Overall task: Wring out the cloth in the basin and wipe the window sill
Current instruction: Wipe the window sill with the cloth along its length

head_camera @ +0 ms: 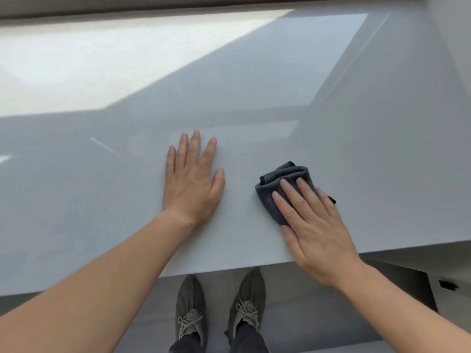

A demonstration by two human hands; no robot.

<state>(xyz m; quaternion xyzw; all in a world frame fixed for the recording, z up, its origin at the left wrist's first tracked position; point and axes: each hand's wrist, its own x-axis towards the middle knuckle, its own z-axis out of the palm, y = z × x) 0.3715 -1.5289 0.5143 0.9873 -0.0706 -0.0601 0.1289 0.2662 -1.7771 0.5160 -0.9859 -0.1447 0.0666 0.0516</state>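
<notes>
A folded dark grey cloth lies on the wide pale grey window sill. My right hand presses flat on the cloth with straight fingers, covering its near half. My left hand rests flat on the bare sill to the left of the cloth, fingers spread and straight. No basin is in view.
The sill's front edge runs just above my two grey shoes on the floor. A dark window frame borders the far side. Sunlight falls on the sill's far left. A wall corner and lower ledge stand at the right.
</notes>
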